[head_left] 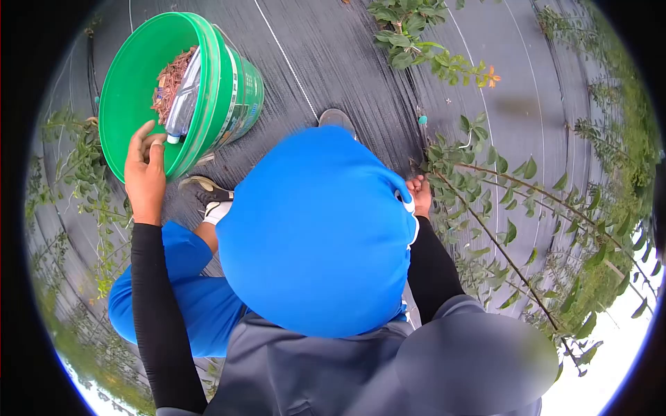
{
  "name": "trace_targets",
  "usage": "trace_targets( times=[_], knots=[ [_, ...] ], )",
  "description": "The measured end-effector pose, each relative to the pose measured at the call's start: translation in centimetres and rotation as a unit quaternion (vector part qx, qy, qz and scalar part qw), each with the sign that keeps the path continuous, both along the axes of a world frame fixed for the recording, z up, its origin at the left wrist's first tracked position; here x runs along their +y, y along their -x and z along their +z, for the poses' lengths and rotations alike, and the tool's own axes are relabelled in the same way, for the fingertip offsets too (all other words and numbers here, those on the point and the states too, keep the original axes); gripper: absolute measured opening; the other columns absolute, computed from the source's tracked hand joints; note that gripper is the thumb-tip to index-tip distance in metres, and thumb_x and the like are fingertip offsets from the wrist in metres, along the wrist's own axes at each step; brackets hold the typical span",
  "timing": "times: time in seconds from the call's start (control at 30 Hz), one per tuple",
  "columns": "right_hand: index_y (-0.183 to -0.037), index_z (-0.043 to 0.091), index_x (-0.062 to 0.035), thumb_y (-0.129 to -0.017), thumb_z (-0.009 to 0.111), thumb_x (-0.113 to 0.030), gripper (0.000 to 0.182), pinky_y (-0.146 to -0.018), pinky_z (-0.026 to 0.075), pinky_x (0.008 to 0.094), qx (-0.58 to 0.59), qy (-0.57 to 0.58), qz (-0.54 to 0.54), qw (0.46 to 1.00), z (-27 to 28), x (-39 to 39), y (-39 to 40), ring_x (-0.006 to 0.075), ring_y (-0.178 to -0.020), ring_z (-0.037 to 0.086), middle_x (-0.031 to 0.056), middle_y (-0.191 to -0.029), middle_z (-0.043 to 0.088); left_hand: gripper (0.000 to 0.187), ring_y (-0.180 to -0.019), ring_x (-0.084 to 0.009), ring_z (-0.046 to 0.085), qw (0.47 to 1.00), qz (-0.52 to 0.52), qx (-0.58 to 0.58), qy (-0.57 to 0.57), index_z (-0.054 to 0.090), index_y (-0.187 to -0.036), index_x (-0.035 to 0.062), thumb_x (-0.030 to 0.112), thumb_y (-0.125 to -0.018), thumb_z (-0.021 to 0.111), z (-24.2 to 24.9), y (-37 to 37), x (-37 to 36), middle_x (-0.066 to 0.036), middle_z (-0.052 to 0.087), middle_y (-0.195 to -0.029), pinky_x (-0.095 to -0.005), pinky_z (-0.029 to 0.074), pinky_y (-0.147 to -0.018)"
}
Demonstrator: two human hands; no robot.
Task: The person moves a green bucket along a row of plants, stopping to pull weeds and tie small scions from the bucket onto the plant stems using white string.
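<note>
My left hand point(146, 170) is at the mouth of a green bucket point(239, 97), which is tilted toward me. Its fingers are loosely bent and apart, and I see nothing in them. Inside the bucket lie a heap of thin reddish strips point(170, 87) and a clear plastic bottle point(185, 97) with a white cap near my fingertips. On the other side, my right hand point(420, 195) is low beside the base of a leafy plant point(451, 159). Its fingers are curled, and my blue-clad knee point(319, 229) partly hides them. What they hold, if anything, does not show.
Black ground cover point(312, 41) with white lines runs under everything. Long leafy branches point(499, 243) spread on the right, and another plant point(409, 35) grows at the top. More foliage point(87, 173) stands left of the bucket. My shoe point(201, 187) is close to the bucket.
</note>
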State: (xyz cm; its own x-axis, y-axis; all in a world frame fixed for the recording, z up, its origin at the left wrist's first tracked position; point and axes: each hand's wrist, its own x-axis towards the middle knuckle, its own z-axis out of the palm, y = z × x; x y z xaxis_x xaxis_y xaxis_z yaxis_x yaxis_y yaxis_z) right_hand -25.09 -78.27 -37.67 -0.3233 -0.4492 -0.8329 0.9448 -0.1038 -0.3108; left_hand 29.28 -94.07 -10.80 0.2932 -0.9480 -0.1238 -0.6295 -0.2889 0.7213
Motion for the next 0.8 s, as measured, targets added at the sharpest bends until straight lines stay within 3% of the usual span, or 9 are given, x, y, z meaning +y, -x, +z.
trace_targets(
  times=[0.07,0.17,0.43,0.7,0.8],
  knots=[
    [-0.089,0.050,-0.0041,-0.091,0.040,-0.016,0.016,-0.049,0.034,0.0269,-0.018,0.027,-0.053,0.998,2.3,-1.6,-1.0,0.0127,-0.056,0.045,0.0032,-0.077,0.055,0.032,-0.091,-0.0151,0.058,1.000,0.002,0.000,-0.015,0.051,-0.121,0.0048,0.009,-0.090,0.047,0.1,0.1,0.0,-0.009,0.064,-0.099,-0.0293,0.045,-0.083],
    [-0.089,0.050,-0.0053,-0.090,0.041,-0.011,0.010,-0.051,0.031,0.0273,-0.070,0.074,-0.099,0.990,2.3,-1.9,-1.1,0.0121,-0.055,0.042,0.0034,-0.078,0.053,0.032,-0.090,-0.0152,0.058,1.000,0.003,0.003,-0.019,0.051,-0.121,0.0034,0.008,-0.090,0.046,-0.1,0.0,-0.1,-0.010,0.063,-0.098,-0.0295,0.045,-0.083],
    [-0.090,0.052,-0.0051,-0.086,0.040,-0.009,0.013,-0.052,0.032,0.0295,-0.059,0.104,-0.110,0.987,1.2,-1.6,-1.0,0.0144,-0.058,0.044,0.0049,-0.078,0.053,0.032,-0.092,-0.0147,0.057,0.999,-0.004,-0.003,-0.039,0.050,-0.122,0.0015,0.009,-0.091,0.047,0.2,0.4,-0.3,-0.010,0.062,-0.100,-0.0298,0.045,-0.084],
    [-0.072,0.052,-0.0090,-0.081,0.049,-0.013,0.011,-0.053,0.032,0.0298,-0.042,0.107,-0.078,0.990,2.4,-2.7,-1.2,0.0145,-0.059,0.044,0.0040,-0.075,0.051,0.031,-0.093,-0.0154,0.057,0.999,-0.006,-0.003,-0.040,0.050,-0.122,0.0011,0.008,-0.091,0.046,0.2,0.3,-0.2,-0.010,0.062,-0.100,-0.0302,0.045,-0.086],
    [-0.072,0.052,-0.0092,-0.081,0.050,-0.013,0.011,-0.053,0.032,0.0298,-0.033,0.102,-0.047,0.993,2.0,-2.4,-0.7,0.0145,-0.059,0.044,0.0043,-0.075,0.052,0.032,-0.093,-0.0155,0.058,0.999,-0.006,-0.006,-0.038,0.049,-0.122,0.0013,0.007,-0.091,0.046,0.1,0.3,-0.3,-0.010,0.062,-0.100,-0.0303,0.045,-0.085]
  ],
)
